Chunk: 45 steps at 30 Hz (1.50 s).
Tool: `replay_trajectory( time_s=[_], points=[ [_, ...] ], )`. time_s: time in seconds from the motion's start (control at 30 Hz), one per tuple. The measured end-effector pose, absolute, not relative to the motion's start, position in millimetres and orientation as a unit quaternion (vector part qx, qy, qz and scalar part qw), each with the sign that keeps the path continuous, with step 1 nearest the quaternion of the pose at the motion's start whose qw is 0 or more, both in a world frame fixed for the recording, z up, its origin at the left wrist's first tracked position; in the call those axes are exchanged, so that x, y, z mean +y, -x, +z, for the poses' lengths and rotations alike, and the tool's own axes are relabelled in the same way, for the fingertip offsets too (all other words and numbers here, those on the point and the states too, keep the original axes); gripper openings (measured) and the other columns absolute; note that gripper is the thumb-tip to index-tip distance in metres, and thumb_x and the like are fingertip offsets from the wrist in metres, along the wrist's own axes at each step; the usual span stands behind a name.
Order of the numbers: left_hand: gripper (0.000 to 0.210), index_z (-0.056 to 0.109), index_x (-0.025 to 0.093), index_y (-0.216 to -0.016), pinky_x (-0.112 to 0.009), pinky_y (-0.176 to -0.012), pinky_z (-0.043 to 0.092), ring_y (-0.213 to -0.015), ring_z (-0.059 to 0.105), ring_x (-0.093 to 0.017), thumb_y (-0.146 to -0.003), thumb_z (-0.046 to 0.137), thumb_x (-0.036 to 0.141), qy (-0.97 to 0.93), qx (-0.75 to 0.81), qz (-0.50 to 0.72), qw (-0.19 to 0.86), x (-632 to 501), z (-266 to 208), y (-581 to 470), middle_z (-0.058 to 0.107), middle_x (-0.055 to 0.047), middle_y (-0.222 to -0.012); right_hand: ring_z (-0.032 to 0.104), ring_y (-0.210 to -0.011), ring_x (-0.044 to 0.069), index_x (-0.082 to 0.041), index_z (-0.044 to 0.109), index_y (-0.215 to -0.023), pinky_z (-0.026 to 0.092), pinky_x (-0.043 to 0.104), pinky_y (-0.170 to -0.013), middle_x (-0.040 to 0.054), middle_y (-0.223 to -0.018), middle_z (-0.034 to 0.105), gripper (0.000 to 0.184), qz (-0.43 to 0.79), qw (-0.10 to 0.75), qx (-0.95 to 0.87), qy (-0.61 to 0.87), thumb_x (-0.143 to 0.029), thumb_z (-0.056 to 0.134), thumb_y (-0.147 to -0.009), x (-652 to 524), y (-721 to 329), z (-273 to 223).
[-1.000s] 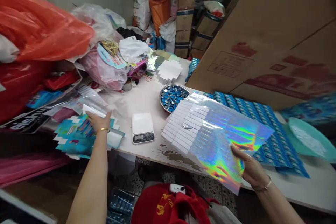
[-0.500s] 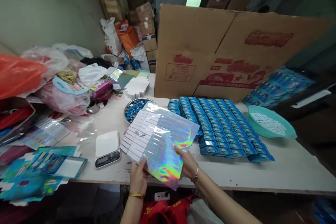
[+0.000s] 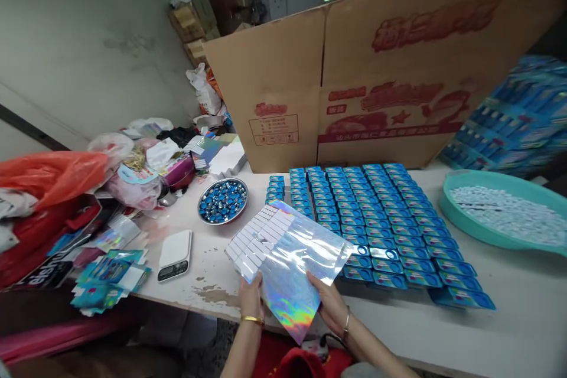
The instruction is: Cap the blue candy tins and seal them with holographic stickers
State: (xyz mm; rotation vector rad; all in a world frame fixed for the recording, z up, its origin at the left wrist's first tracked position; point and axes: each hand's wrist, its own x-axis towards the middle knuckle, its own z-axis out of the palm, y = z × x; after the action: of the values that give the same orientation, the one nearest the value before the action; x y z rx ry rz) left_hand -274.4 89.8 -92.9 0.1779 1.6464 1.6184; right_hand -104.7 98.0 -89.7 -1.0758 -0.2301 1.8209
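Note:
Between my two hands is a shiny holographic plastic sheet or bag (image 3: 292, 263), tilted above the table's front edge. White rectangular labels in rows (image 3: 261, 236) cover its far left part. My left hand (image 3: 251, 295) pinches the lower left edge, thumb on top. My right hand (image 3: 328, 301) grips the right edge, thumb on top and fingers underneath. Beyond the sheet stand rows of small blue boxes (image 3: 372, 218); its right corner overlaps some of them in view. A metal bowl (image 3: 224, 201) of blue-and-silver round pieces sits past its upper left.
A white digital scale (image 3: 175, 254) lies left, near flattened blue cartons (image 3: 108, 283). Plastic bags (image 3: 133, 183) pile up along the wall. A large cardboard sheet (image 3: 283, 82) stands behind the boxes. At right is a green basin (image 3: 456, 212) holding small white pieces.
My view has swung to the right and tilted, so the basin and the boxes show larger. Both hands still hold the holographic sheet, which appears slightly lower and further right.

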Motion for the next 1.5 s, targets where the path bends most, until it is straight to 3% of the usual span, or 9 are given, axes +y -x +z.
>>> replay_trajectory(
  time_s=[0.3,0.57,0.73,0.9,1.1,1.2,1.27,1.37,1.5],
  points=[
    [0.031,0.060,0.017,-0.094,-0.033,-0.091,0.046,-0.089,0.065,-0.017,-0.064,0.063,0.010,-0.141,0.631,0.677,0.352,201.9,-54.1,357.9,0.070,-0.006,-0.095,0.060,-0.111,0.027,-0.026,0.073,-0.091,0.042,0.044,-0.102,0.0006,-0.106,0.073,0.039,0.766,0.461,-0.242,0.377,-0.048,0.078,-0.059,203.6,179.4,-56.1],
    [0.047,0.061,0.019,-0.097,-0.030,-0.087,0.048,-0.092,0.064,-0.018,-0.056,0.079,0.033,-0.221,0.562,0.684,0.410,271.1,-64.4,395.1,0.070,-0.004,-0.098,0.057,-0.115,0.026,-0.022,0.074,-0.088,0.037,0.042,-0.106,0.0036,-0.107,0.072,0.032,0.700,0.479,-0.283,0.448,-0.044,0.076,-0.065,251.5,199.6,-52.3],
    [0.038,0.060,0.016,-0.094,-0.036,-0.087,0.046,-0.088,0.064,-0.020,-0.059,0.073,0.024,-0.266,0.673,0.549,0.418,301.8,-112.6,395.3,0.070,-0.007,-0.091,0.068,-0.086,0.024,-0.019,0.066,-0.097,0.054,0.040,-0.077,0.0065,-0.095,0.073,0.043,0.768,0.376,-0.086,0.510,-0.043,0.078,-0.063,250.2,200.1,-100.6],
    [0.032,0.061,0.016,-0.082,-0.041,-0.091,0.042,-0.092,0.062,-0.026,-0.053,0.072,0.008,-0.301,0.730,0.470,0.394,315.8,-138.1,398.1,0.066,-0.006,-0.078,0.069,-0.071,0.020,-0.016,0.061,-0.096,0.053,0.033,-0.064,0.0105,-0.087,0.072,0.046,0.833,0.209,-0.092,0.504,-0.052,0.070,-0.070,229.7,186.6,-130.9],
    [0.021,0.058,0.019,-0.080,-0.039,-0.101,0.034,-0.116,0.050,-0.029,-0.063,0.069,0.013,-0.339,0.762,0.446,0.325,305.5,-140.5,386.7,0.062,-0.010,-0.098,0.067,-0.061,0.017,-0.017,0.064,-0.087,0.051,0.028,-0.055,0.0073,-0.081,0.070,0.042,0.823,0.111,-0.228,0.507,-0.054,0.070,-0.068,216.1,173.4,-130.9],
    [0.015,0.057,0.019,-0.085,-0.034,-0.094,0.041,-0.101,0.058,-0.024,-0.072,0.064,0.021,-0.348,0.734,0.469,0.346,301.6,-135.9,382.5,0.064,-0.009,-0.096,0.065,-0.060,0.020,-0.017,0.067,-0.083,0.053,0.034,-0.058,0.0061,-0.074,0.069,0.038,0.738,0.207,-0.319,0.557,-0.049,0.073,-0.065,234.2,170.1,-127.5],
    [0.021,0.057,0.019,-0.090,-0.030,-0.087,0.045,-0.089,0.061,-0.019,-0.073,0.065,0.028,-0.334,0.691,0.506,0.394,299.7,-126.2,384.1,0.065,-0.005,-0.091,0.066,-0.087,0.027,-0.021,0.067,-0.098,0.054,0.041,-0.077,0.0072,-0.094,0.070,0.042,0.638,0.306,-0.358,0.609,-0.045,0.074,-0.064,257.9,163.9,-124.3],
    [0.035,0.059,0.018,-0.096,-0.027,-0.081,0.047,-0.084,0.062,-0.016,-0.067,0.073,0.033,-0.300,0.621,0.544,0.478,293.0,-100.4,392.8,0.067,-0.003,-0.091,0.038,-0.133,0.027,-0.027,0.048,-0.131,0.034,0.040,-0.107,0.0058,-0.136,0.053,0.081,0.543,0.394,-0.360,0.648,-0.038,0.080,-0.058,297.6,150.5,-115.5],
    [0.046,0.061,0.017,-0.101,-0.025,-0.075,0.050,-0.079,0.064,-0.015,-0.062,0.079,0.033,-0.278,0.590,0.540,0.532,270.2,-61.2,401.2,0.069,-0.004,-0.092,0.051,-0.122,0.026,-0.022,0.032,-0.143,0.039,0.041,-0.104,0.0105,-0.131,0.057,0.102,0.638,0.449,-0.277,0.560,-0.034,0.082,-0.055,317.5,141.8,-94.7]
  ],
)
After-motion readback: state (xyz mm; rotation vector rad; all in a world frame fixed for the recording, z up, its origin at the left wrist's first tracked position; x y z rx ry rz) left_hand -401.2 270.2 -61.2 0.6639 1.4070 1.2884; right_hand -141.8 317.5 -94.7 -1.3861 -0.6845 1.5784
